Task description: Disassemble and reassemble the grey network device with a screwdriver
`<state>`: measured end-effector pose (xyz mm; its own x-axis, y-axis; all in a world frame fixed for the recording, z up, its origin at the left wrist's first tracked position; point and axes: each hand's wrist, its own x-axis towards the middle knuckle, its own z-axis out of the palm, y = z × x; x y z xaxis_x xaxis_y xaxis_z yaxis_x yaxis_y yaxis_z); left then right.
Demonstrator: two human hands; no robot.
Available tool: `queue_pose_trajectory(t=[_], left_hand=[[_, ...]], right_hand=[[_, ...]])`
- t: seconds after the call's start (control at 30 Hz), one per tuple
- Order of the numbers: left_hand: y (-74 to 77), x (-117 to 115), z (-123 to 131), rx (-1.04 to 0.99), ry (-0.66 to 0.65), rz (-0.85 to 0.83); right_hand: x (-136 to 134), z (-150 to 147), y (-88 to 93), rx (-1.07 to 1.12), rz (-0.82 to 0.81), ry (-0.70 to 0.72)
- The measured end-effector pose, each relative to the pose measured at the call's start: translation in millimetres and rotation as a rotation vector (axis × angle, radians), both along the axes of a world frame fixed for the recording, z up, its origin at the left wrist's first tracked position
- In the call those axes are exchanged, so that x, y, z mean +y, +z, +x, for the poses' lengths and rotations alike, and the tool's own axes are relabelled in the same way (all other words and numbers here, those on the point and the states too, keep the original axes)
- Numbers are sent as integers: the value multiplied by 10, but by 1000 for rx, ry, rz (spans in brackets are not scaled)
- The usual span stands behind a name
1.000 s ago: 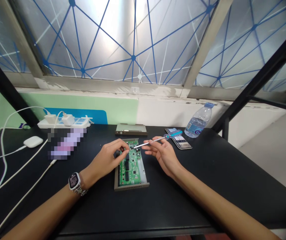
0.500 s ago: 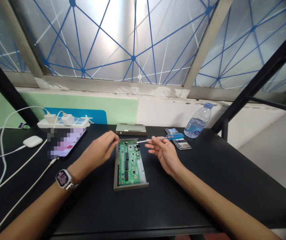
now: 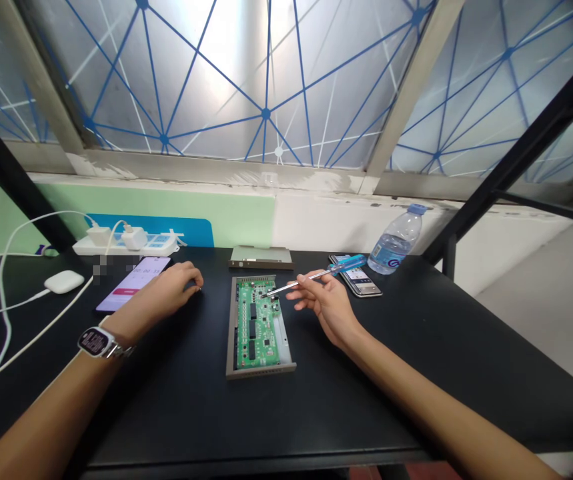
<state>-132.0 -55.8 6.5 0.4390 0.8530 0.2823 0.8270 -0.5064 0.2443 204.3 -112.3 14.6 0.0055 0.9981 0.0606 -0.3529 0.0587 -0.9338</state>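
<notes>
A green circuit board point(image 3: 261, 333) lies in an open grey metal case point(image 3: 231, 340) on the black table. My right hand point(image 3: 329, 303), at the case's right side, is closed on the shaft of a screwdriver point(image 3: 349, 264) with a clear blue handle. Its tip points left over the upper part of the board; I cannot tell whether it touches. Left of the case is my left hand point(image 3: 173, 290), with its fingers curled together. A tiny pale spot shows at its fingertips, too small to name. Behind the case lies a flat metal cover point(image 3: 261, 257).
A phone with a timer point(image 3: 133, 283) lies left, near a white earphone case point(image 3: 65, 282), white cables and a power strip point(image 3: 126, 248). At the right are another phone point(image 3: 363, 283) and a water bottle point(image 3: 393, 243). The table's front edge point(image 3: 266, 467) is near me.
My left hand has moved left, away from the case's upper left corner. The screwdriver has tilted, its handle higher and its tip lower and further left over the board.
</notes>
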Motion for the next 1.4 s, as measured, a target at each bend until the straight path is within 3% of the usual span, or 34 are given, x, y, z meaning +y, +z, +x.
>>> queue_pose_trajectory(t=[0.27, 0.43, 0.6, 0.9, 0.97, 1.07, 1.17, 1.27, 1.4], left_hand=[[75, -34, 18, 36, -3, -37], [160, -262, 424, -8, -102, 145], [32, -431, 815, 50, -203, 97], [-47, -444, 1083, -102, -235, 55], [-43, -443, 1123, -133, -237, 39], [15, -392, 1150, -258, -222, -24], [151, -259, 1176, -513, -265, -120], [268, -85, 1210, -746, -318, -222], [229, 69, 1199, -976, -342, -274]], right_hand=[[-6, -3, -19, -36, 27, 7], [-7, -11, -14, -44, 101, 4], [2, -9, -15, -20, 151, -29], [148, -54, -70, -123, 229, -8], [240, -82, 3, -184, 276, 23], [421, -148, 250, -343, 352, 96], [610, -252, 592, -578, 430, 208], [748, -374, 858, -760, 506, 232], [825, -495, 902, -832, 572, 136]])
